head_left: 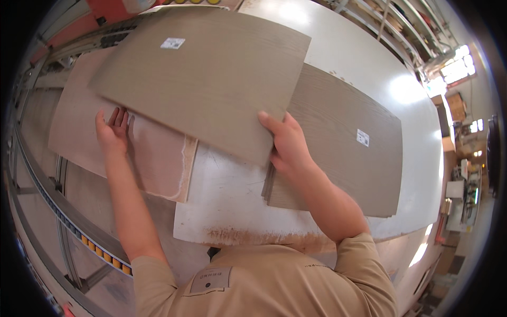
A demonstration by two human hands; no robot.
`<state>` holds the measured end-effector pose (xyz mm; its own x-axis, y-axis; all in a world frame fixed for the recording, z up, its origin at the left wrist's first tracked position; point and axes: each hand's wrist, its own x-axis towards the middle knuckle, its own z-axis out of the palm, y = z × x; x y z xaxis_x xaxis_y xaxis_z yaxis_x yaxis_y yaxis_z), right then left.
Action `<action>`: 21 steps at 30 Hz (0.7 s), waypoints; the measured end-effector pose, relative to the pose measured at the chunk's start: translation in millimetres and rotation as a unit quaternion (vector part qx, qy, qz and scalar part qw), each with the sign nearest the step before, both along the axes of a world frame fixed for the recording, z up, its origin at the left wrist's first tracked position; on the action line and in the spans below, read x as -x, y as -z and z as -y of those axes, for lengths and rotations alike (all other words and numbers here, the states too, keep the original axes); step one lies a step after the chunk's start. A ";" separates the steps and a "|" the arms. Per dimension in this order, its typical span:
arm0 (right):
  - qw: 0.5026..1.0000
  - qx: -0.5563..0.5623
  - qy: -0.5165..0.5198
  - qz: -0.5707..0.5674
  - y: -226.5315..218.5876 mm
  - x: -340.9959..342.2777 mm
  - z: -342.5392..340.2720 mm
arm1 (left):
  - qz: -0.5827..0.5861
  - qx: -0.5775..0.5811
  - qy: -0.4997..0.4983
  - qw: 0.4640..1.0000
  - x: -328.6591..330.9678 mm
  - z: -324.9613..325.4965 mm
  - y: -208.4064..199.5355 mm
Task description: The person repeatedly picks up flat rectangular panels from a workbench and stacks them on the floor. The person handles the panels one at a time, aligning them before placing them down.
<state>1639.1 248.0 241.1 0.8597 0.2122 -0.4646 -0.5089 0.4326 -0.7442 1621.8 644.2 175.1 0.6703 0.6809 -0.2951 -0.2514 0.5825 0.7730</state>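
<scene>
A large brown wood-grain panel point(211, 74) with a small white label is held tilted above the table. My right hand point(289, 142) is closed on its near right corner, thumb on the top face and the other fingers underneath. At the panel's near left edge, my left hand point(113, 134) is open, palm up, fingers stretched toward the underside. I cannot tell whether those fingertips touch it. Below lies a pinkish-brown board point(158, 158) with a pale, rough strip along its right end. To the right of my right hand rests a stack of similar brown panels point(348, 153), the top one labelled.
A white table point(222, 206) with a worn, brown-stained front edge carries the stack. Along the left runs a metal frame rail point(74, 219) with yellow rollers. Red machinery point(113, 10) stands at the far left, and racks point(406, 31) line the far right.
</scene>
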 end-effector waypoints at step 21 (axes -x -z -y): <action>0.889 0.404 0.215 0.034 29.4 167.7 385.9 | -0.112 -0.265 0.206 0.936 76.1 177.6 -48.1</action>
<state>1471.4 -137.8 211.7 0.8129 -0.5211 -0.2601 -0.3679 -0.1132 -0.9229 1545.8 466.6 223.3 0.8695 0.4694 -0.1535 0.1121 0.1151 0.9870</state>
